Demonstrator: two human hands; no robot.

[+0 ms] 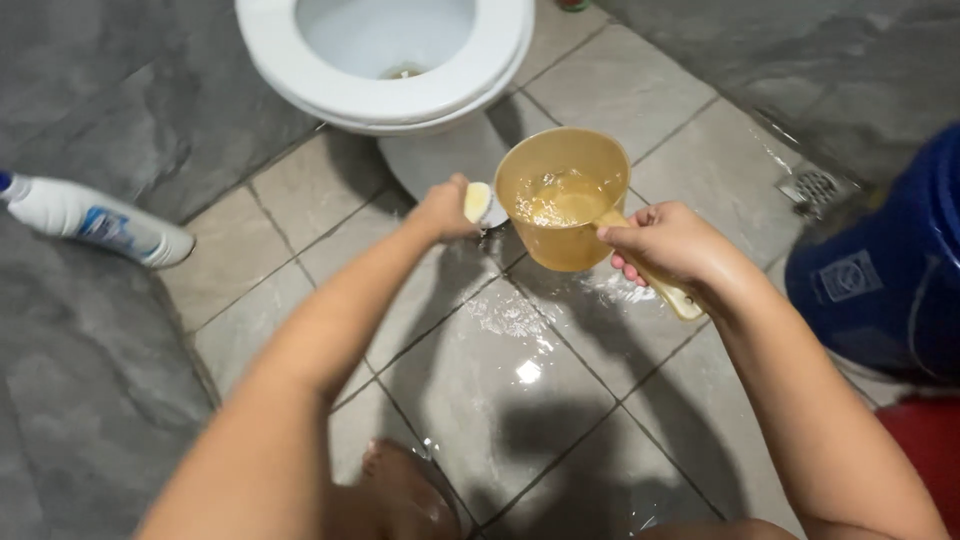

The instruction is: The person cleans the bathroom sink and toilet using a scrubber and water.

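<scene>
Water half fills the tan dipper (563, 200), which the right hand (668, 242) grips by its handle above the wet tiled floor (500, 380), just in front of the toilet (385, 60). Beside its rim, the left hand (445, 210) is closed around a small pale brush (480, 203). Tilting the dipper could slop water and slick the floor further near the bare foot (400, 480).
</scene>
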